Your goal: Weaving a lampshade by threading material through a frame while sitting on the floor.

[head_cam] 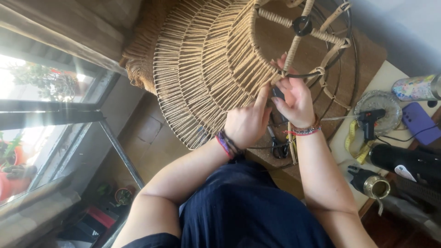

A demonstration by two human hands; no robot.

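A large lampshade frame (206, 69) wrapped in tan jute cord lies tilted in front of me, its black metal rings and wrapped spokes (303, 27) showing at the upper right. My left hand (248, 121) presses a finger up against the cord rows at the frame's edge. My right hand (296, 94) pinches cord at a metal ring right beside it. Both wrists wear woven bracelets. Black scissors (277, 148) lie just below my hands.
A table at right carries a black glue gun (370, 121) on a glass plate (380, 103), a yellow tape measure (353, 140), a purple phone (419, 123), a patterned bottle (415, 88) and a black flask (404, 160). A window with plants is at left.
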